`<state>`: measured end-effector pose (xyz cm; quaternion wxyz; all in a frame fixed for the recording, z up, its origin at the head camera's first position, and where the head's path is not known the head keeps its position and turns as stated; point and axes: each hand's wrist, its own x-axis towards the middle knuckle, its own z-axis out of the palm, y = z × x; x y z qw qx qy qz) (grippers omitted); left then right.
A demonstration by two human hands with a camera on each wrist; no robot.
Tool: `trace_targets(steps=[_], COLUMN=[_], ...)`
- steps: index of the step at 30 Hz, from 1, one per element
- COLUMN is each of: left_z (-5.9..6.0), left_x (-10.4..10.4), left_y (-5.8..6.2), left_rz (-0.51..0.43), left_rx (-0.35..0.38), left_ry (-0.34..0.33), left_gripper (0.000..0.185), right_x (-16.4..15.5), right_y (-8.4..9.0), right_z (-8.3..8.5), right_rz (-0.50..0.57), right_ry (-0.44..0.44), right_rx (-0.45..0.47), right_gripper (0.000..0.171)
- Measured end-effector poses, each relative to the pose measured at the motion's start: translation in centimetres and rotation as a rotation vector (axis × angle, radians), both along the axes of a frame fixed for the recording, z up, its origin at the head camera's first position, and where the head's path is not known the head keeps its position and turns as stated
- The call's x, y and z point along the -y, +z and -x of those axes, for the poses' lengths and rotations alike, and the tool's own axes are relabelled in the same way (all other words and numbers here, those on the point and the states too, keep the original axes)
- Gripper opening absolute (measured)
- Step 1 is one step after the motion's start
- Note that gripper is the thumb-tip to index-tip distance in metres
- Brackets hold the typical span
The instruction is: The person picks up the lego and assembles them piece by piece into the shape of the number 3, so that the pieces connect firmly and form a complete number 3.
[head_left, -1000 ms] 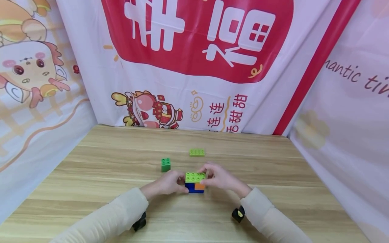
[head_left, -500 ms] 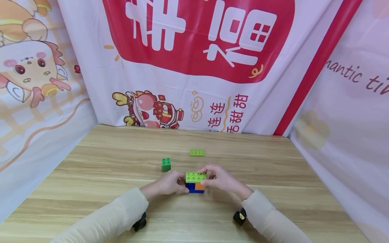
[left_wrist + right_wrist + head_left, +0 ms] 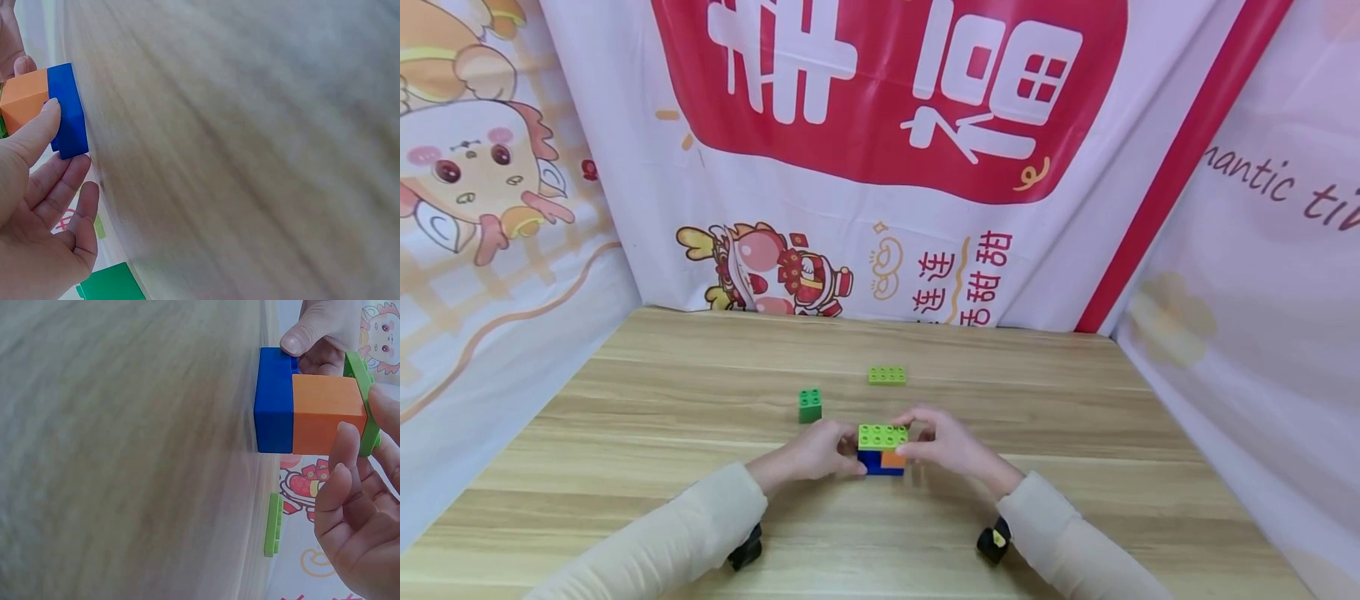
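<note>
stack (image 3: 882, 451): showing lime green on top, blue and orange beneath
small brick (image 3: 809, 405): showing dark green
flat brick (image 3: 887, 376): showing lime green
table (image 3: 662, 400): showing pale wood grain
sleeves (image 3: 685, 533): showing cream
banner (image 3: 887, 92): showing white characters on red

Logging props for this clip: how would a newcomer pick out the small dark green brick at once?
Start at the wooden table and find the two hands at its middle, holding a stacked block. Just behind the left hand stands the small dark green brick, alone and untouched. Unlike the flat lime plate farther back, it is tall, square and darker.
</note>
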<state>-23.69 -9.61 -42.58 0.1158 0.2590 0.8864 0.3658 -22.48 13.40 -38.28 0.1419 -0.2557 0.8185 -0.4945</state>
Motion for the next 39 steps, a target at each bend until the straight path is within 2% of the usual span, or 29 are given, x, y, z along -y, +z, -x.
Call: trace_targets(steps=[21, 29, 33, 39], left_z=[-0.2, 0.0, 0.2, 0.6], left_x=[0.1, 0.8, 1.2, 1.9], left_y=[0.3, 0.5, 0.8, 1.1], left_rz=[0.01, -0.002, -0.014, 0.003], left_rx=[0.007, -0.077, -0.07, -0.098], left_ry=[-0.003, -0.003, 0.017, 0.055], left_gripper=[0.035, 0.032, 0.037, 0.043], right_x=[-0.1, -0.1, -0.1, -0.5], right_y=[-0.3, -0.3, -0.3, -2.5], right_z=[0.0, 0.1, 0.0, 1.4], right_rz=[0.019, 0.015, 0.008, 0.01], right_ry=[-0.054, -0.05, -0.054, -0.061], right_rx=[0.068, 0.061, 0.064, 0.057], right_gripper=[0.033, 0.032, 0.033, 0.035])
